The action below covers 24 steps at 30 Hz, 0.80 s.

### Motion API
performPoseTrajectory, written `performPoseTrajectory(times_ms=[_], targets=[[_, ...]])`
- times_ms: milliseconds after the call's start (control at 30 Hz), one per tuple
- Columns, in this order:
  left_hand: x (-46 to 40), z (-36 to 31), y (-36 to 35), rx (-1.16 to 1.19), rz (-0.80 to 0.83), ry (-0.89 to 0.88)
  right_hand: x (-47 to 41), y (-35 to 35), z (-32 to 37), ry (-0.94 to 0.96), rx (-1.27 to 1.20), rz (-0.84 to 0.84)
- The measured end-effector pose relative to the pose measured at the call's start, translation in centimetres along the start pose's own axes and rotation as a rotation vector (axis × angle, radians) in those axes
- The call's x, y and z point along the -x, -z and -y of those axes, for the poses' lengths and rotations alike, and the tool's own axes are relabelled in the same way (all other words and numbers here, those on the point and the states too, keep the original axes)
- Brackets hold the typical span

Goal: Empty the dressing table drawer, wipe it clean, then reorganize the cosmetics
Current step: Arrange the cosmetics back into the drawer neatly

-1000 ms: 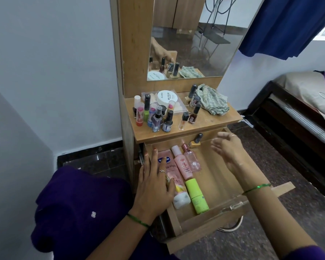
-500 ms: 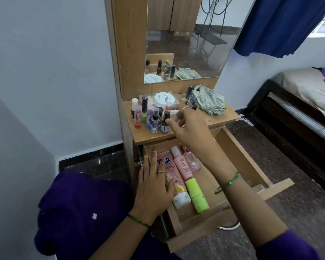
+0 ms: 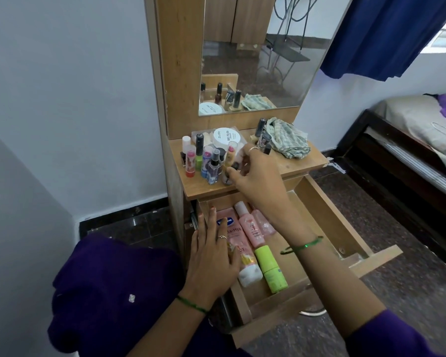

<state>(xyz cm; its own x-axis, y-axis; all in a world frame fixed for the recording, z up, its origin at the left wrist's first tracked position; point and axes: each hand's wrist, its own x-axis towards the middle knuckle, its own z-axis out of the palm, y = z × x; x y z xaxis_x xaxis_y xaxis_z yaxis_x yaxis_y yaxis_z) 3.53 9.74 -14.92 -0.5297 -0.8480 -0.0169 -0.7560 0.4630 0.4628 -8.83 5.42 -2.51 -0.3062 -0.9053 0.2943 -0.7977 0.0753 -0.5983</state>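
The drawer [image 3: 327, 228] lies bare at 3 o'clock; left hand [image 3: 211, 256] rests flat, fingers straight; right hand [image 3: 255, 176] fingers pinch a small bottle [image 3: 228, 173] on the surface [image 3: 294, 163].

Under my right hand [image 3: 258, 176] the wooden drawer [image 3: 327, 222] stands pulled open; beside my left hand [image 3: 211, 256], flat on its left edge, lie a pink Vaseline tube [image 3: 238, 249], a pink bottle [image 3: 250, 228] and a green stick [image 3: 271, 269], all lengthwise; a clear pink bottle [image 3: 264, 224] lies below my right wrist; at my right fingertips a small dark-capped bottle [image 3: 228, 173] stands among upright nail polishes [image 3: 204, 161] on the table top [image 3: 294, 163]; whether I grip it I cannot tell.
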Motion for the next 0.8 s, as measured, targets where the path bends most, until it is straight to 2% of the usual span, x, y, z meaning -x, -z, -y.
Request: performPoseTrajectory(times_ms=[167,333,500,633,800], targets=[[0.0,0.2,-0.2,0.018,-0.022,-0.009,2.0,4.9,-1.9,-0.115,-0.219,-0.04],[0.0,0.2,-0.5,0.021,-0.03,-0.017,3.3,8.0,-6.8,-0.232,-0.076,-0.13],[0.0,0.2,-0.4,0.008,-0.037,-0.018,3.5,5.6,-11.4,-0.396,0.051,-0.057],[0.0,0.2,-0.4,0.028,-0.041,-0.021,2.9,3.2,-13.2,-0.393,0.049,0.037],[0.1,0.1,-0.4,0.035,-0.052,-0.019,1.9,1.6,-13.5,-0.371,0.037,0.074]])
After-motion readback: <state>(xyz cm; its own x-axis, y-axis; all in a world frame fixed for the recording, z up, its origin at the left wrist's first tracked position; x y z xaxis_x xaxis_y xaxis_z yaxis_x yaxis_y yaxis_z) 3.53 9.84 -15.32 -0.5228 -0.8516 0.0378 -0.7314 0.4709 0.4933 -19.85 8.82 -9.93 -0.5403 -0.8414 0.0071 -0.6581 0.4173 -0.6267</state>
